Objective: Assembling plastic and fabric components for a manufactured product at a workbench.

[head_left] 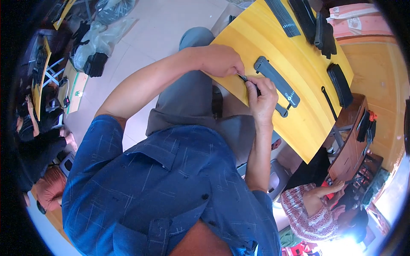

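Over the near edge of a yellow table (294,132), my two hands meet fingertip to fingertip. My left hand (221,60) is closed in a pinch on a thin, shiny piece (240,77), too small to name. My right hand (263,97) is closed round a dark strap, mostly hidden by its fingers; a rounded dark end (282,111) shows on the table beside that hand, and I cannot tell if it is the same strap. Just beyond my fingers lies a flat dark-grey strap-like piece (277,81) with pale printed marks.
Stacks of black strips (279,15), (324,36) lie at the table's far side. Another black bundle (340,85) and a narrow black strap (329,103) lie at the right. A person in a patterned top (307,213) sits at lower right; plastic bags (100,40) lie on the left floor.
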Action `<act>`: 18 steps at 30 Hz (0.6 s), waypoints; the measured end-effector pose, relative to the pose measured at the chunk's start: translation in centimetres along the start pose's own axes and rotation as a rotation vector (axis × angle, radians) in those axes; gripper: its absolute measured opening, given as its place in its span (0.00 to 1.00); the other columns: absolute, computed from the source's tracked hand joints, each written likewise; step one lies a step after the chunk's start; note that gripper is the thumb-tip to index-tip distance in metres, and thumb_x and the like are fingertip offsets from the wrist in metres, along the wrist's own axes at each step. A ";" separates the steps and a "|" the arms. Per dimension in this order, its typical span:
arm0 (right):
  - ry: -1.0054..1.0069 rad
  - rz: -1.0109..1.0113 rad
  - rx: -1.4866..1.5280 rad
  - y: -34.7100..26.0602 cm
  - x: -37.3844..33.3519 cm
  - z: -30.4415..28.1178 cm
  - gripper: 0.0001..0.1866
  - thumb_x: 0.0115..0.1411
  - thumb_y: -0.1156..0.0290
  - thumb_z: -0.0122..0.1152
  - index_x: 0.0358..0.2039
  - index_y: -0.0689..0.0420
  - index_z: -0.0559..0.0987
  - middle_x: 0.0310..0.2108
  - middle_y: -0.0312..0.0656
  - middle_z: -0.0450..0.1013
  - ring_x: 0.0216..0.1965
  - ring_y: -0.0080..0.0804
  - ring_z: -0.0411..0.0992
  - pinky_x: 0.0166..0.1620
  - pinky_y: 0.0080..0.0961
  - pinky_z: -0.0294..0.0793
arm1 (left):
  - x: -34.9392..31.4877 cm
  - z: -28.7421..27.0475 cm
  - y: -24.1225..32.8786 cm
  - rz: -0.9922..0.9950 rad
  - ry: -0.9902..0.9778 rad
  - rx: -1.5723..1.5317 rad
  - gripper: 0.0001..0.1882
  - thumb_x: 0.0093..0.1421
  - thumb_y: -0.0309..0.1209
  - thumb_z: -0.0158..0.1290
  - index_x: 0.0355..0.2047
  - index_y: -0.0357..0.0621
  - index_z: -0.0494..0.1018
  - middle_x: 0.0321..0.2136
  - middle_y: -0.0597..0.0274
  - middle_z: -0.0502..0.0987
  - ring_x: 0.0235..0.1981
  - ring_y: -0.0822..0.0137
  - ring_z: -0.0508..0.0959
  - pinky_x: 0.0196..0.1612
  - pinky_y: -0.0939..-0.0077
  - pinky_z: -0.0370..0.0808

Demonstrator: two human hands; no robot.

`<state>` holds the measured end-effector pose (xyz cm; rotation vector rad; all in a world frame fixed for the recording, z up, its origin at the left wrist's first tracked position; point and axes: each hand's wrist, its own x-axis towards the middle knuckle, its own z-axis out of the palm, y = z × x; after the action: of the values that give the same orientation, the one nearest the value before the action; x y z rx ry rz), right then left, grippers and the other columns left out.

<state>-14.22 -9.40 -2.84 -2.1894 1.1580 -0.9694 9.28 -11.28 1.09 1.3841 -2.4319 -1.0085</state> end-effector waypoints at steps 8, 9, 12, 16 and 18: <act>-0.080 0.031 -0.057 -0.8 0.8 -0.5 0.06 0.55 0.74 0.70 0.35 0.56 0.85 0.32 0.45 0.79 0.39 0.46 0.78 0.44 0.37 0.77 | 2.0 -0.6 -1.3 0.173 -0.125 -0.021 0.16 0.62 0.29 0.53 0.48 0.45 0.83 0.39 0.48 0.84 0.41 0.47 0.83 0.46 0.54 0.78; -0.090 0.052 -0.055 -0.9 0.9 -0.5 0.06 0.56 0.74 0.70 0.35 0.56 0.85 0.32 0.45 0.79 0.38 0.46 0.78 0.44 0.37 0.77 | 2.0 -0.7 -1.3 0.176 -0.123 -0.016 0.16 0.62 0.29 0.53 0.48 0.45 0.83 0.39 0.48 0.84 0.41 0.47 0.83 0.46 0.54 0.78; -0.095 0.087 -0.046 -0.9 0.7 -0.5 0.06 0.56 0.74 0.70 0.34 0.57 0.86 0.33 0.46 0.79 0.38 0.46 0.78 0.44 0.37 0.77 | 2.2 -0.7 -0.9 0.128 -0.165 0.000 0.17 0.61 0.27 0.53 0.49 0.45 0.83 0.40 0.48 0.85 0.42 0.48 0.83 0.47 0.55 0.78; -0.084 0.088 0.029 -0.9 0.6 -0.4 0.05 0.57 0.74 0.69 0.35 0.58 0.86 0.32 0.46 0.79 0.37 0.46 0.78 0.43 0.37 0.77 | 1.4 -0.5 -1.1 0.078 -0.155 -0.039 0.18 0.61 0.29 0.52 0.49 0.46 0.82 0.40 0.49 0.85 0.43 0.49 0.83 0.48 0.57 0.77; -0.077 0.064 0.018 -0.5 0.8 -0.3 0.05 0.57 0.75 0.68 0.35 0.58 0.86 0.32 0.46 0.79 0.37 0.46 0.78 0.43 0.37 0.77 | 1.2 0.2 -1.7 0.112 -0.111 -0.013 0.18 0.61 0.30 0.51 0.50 0.45 0.82 0.40 0.50 0.85 0.42 0.49 0.83 0.47 0.57 0.77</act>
<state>-13.86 -9.89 -2.06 -2.1420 1.1717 -0.8582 9.68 -12.71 -0.35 1.2028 -2.5452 -1.0991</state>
